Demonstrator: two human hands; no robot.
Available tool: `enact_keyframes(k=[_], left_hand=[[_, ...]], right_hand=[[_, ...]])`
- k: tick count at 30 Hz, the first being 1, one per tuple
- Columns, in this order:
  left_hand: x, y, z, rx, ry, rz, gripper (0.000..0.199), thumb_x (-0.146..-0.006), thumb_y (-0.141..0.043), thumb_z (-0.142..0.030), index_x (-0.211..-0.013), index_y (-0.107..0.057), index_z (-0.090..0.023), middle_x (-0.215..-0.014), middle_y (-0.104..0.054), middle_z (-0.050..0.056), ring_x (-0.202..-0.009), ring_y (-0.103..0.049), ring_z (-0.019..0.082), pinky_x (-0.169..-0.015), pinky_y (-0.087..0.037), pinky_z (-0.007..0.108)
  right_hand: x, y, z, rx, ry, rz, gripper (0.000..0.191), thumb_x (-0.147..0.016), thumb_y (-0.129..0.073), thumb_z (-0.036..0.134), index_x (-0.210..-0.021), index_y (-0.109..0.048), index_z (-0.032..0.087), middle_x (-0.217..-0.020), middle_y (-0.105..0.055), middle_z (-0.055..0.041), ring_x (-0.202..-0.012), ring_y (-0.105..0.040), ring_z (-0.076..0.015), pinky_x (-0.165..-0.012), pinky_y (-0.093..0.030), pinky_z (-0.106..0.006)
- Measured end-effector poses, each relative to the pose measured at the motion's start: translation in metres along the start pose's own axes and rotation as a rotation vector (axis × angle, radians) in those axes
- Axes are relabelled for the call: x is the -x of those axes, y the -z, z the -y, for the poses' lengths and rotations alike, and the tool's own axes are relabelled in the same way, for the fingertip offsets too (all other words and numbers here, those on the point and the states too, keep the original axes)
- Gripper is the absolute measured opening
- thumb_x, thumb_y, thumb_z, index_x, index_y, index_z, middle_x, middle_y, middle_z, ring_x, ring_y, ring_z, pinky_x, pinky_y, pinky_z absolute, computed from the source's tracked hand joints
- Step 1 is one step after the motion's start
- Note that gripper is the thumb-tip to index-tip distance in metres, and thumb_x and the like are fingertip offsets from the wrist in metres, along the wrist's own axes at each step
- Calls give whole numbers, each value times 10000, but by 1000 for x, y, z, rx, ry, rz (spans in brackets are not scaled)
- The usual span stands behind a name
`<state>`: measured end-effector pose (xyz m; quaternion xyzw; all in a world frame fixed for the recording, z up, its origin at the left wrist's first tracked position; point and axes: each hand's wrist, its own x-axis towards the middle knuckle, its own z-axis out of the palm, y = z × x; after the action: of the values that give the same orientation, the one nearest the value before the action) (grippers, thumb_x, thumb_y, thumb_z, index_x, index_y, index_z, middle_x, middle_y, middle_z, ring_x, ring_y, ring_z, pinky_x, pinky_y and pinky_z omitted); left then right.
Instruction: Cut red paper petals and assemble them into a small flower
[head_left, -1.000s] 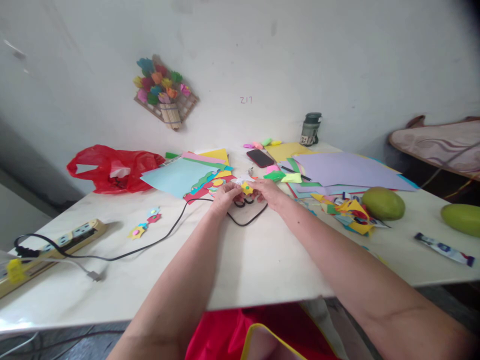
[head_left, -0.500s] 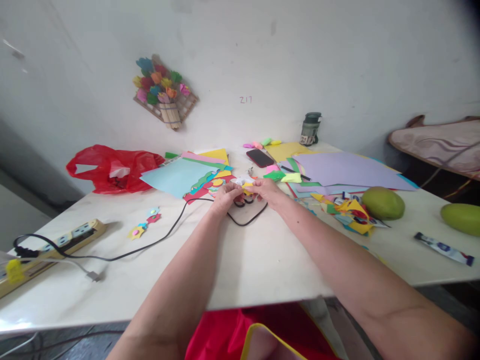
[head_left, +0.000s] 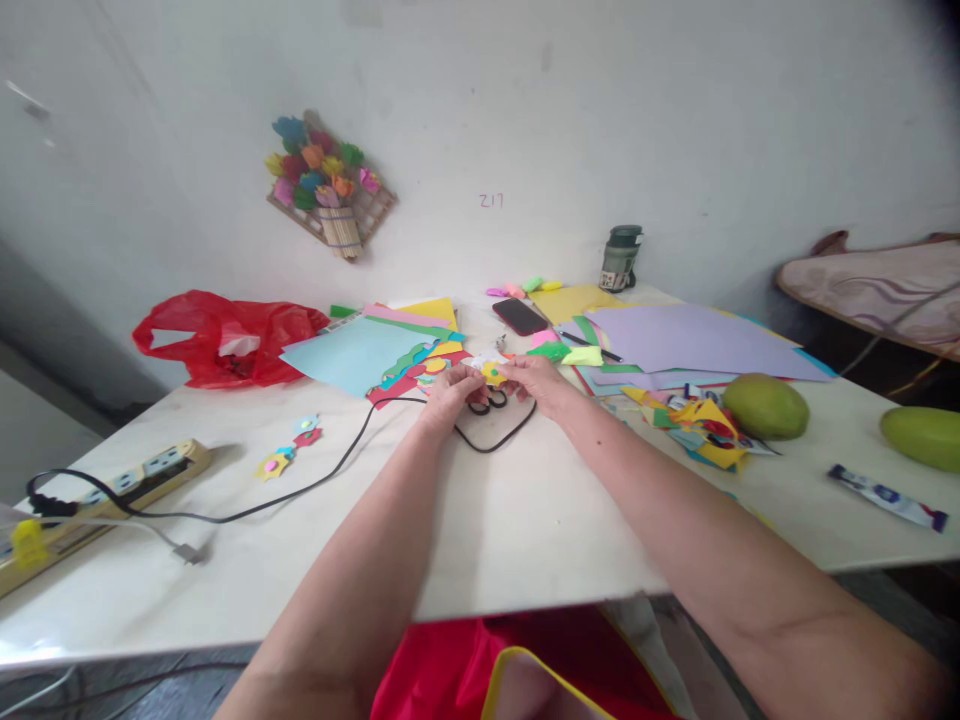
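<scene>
Over the middle of the table, my left hand (head_left: 454, 394) and my right hand (head_left: 540, 384) are close together, thumbs and fingers pinched. Between their fingertips is a small yellow paper flower (head_left: 493, 374). Black scissor handles (head_left: 487, 404) show just below it; the blades are hidden. Something white lies behind the flower, partly covered by my fingers, and I cannot tell what it is. A black cord (head_left: 330, 470) runs from the left and loops beneath both hands. Left of my left hand are cut coloured paper pieces (head_left: 417, 372) and several small finished paper flowers (head_left: 306, 430).
A power strip (head_left: 161, 470) and red plastic bag (head_left: 232, 340) are at left. Behind my hands lie a phone (head_left: 520, 316) and clay packets (head_left: 581, 355). On the right are purple paper (head_left: 675, 340), paper scraps (head_left: 705, 430), green mangoes (head_left: 766, 406) and a tube (head_left: 889, 497).
The yellow flower has turned or tilted between my fingertips, so more of its face shows. My right fingers have shifted slightly; my arms are almost still.
</scene>
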<state>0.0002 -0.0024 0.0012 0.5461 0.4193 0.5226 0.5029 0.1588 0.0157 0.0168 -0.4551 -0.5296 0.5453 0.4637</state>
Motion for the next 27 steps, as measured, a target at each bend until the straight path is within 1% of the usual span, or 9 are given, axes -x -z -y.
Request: enact_keyframes(k=[2, 4, 8, 11, 14, 19, 23, 25, 27], left_hand=[[-1, 1, 1, 11, 10, 3, 283, -612, -698, -389, -689, -551, -159, -619, -637, 24, -515, -577, 121, -572, -479, 258], [-3, 3, 4, 28, 20, -12, 304, -629, -696, -417, -711, -565, -155, -663, -653, 35, -531, -591, 125, -573, -485, 260], [-8, 7, 9, 79, -34, -147, 375, -597, -753, -451, -719, -566, -150, -716, -664, 35, -569, -613, 119, -604, -503, 259], [-10, 9, 11, 100, -31, -201, 424, -566, -785, -473, -687, -551, -141, -701, -661, 37, -551, -601, 107, -603, -507, 260], [-9, 10, 10, 123, -14, -197, 438, -579, -775, -497, -699, -567, -131, -678, -653, 37, -534, -592, 103, -585, -506, 255], [-7, 8, 5, 86, 33, -139, 390, -656, -713, -494, -674, -544, -143, -603, -626, 27, -464, -557, 97, -509, -475, 236], [-8, 7, 4, 48, 32, -150, 373, -712, -643, -471, -572, -464, -175, -487, -552, -5, -369, -459, 80, -418, -401, 223], [-7, 6, 3, 23, 6, -160, 416, -734, -615, -468, -514, -394, -192, -428, -492, -20, -341, -402, 69, -395, -361, 217], [-5, 3, 0, -5, -34, -128, 458, -753, -594, -485, -495, -348, -199, -411, -449, -28, -344, -379, 62, -399, -353, 213]], right_hand=[[-1, 0, 0, 13, 13, -19, 171, -780, -663, 128, -620, -602, 133, -515, -613, 3, -416, -495, -54, -346, -299, -145], [-2, -1, 0, 24, 29, -24, 156, -774, -664, 125, -628, -611, 131, -512, -613, 4, -416, -491, -51, -345, -300, -139], [-3, 1, -1, 63, 51, -33, 170, -756, -698, 154, -613, -608, 132, -507, -617, -2, -406, -482, -48, -350, -306, -138], [-4, 3, -2, 92, 80, -28, 202, -719, -753, 196, -595, -606, 132, -491, -607, 0, -407, -485, -50, -361, -311, -142], [-5, 4, -2, 110, 100, -23, 246, -680, -797, 233, -573, -598, 134, -478, -596, 3, -408, -480, -49, -367, -309, -142], [-4, 5, -2, 130, 104, -23, 271, -669, -809, 265, -560, -595, 140, -478, -603, -4, -411, -485, -55, -367, -307, -149], [-4, 5, 0, 123, 93, -18, 250, -702, -777, 238, -560, -598, 135, -494, -620, -16, -409, -482, -53, -362, -298, -150], [-4, 7, 0, 106, 98, -30, 230, -728, -745, 215, -567, -605, 130, -506, -628, -20, -409, -476, -49, -364, -296, -150], [-6, 8, 0, 76, 110, -52, 217, -739, -725, 210, -575, -609, 128, -514, -634, -21, -409, -467, -47, -370, -296, -154]])
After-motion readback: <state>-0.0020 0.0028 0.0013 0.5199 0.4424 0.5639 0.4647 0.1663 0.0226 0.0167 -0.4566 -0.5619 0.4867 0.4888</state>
